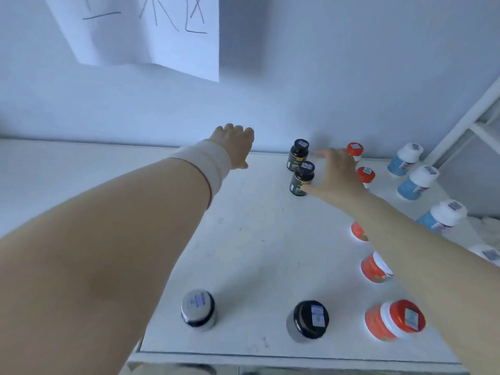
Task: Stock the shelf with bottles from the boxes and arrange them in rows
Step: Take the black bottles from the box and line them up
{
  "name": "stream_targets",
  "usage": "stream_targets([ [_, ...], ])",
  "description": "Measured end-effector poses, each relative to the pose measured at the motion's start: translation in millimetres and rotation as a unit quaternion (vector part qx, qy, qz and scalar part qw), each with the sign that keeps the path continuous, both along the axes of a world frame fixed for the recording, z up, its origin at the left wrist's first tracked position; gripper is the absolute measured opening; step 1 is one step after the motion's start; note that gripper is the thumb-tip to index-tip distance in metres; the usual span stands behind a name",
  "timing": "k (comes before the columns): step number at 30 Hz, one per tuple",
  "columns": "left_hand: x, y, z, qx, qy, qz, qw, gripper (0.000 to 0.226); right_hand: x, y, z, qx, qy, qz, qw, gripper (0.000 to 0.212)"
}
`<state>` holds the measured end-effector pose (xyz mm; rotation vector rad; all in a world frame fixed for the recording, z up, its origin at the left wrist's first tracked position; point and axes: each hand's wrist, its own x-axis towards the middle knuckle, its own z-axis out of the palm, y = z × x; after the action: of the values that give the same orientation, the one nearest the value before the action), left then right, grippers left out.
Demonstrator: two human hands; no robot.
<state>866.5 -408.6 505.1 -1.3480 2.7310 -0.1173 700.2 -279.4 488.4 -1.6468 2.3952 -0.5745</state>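
Two black bottles stand one behind the other at the back of the white shelf (254,239): the far one (298,154) and the near one (302,180). My right hand (338,174) is spread beside them, its thumb touching the near black bottle and its fingers reaching toward the far one, gripping nothing. My left hand (235,146) reaches to the shelf's back edge by the wall, knuckles up and fingers curled away from me; its palm side is hidden. Two dark-capped bottles stand at the front, one with a grey label on top (198,311) and one black (308,320).
A row of red-capped bottles (395,319) runs front to back on the right, partly under my right forearm. Further right is a row of blue bottles with white caps (418,182). A paper sign (151,31) hangs on the wall; a white frame (470,125) rises at right.
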Motion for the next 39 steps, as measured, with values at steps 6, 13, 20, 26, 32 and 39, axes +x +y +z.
stream_targets([
  [6,133,91,23,-0.011,-0.003,0.121,0.993,0.058,115,41,31,0.075,0.047,0.114,0.990,0.077],
  [13,304,155,50,-0.009,0.029,0.258,0.966,0.059,285,45,56,0.069,0.066,0.264,0.960,0.071],
  [20,533,219,40,0.004,0.033,0.417,0.908,0.062,528,41,54,0.043,0.091,0.421,0.901,0.072],
  [26,737,305,-4,0.048,0.051,0.544,0.836,0.064,750,72,13,0.083,0.108,0.529,0.838,0.067],
  [32,874,371,-69,0.115,0.090,0.647,0.749,0.059,894,98,-48,0.147,0.112,0.592,0.785,0.070],
  [39,957,364,-165,0.182,0.145,0.702,0.673,0.050,1004,74,-135,0.218,0.113,0.623,0.743,0.068],
])
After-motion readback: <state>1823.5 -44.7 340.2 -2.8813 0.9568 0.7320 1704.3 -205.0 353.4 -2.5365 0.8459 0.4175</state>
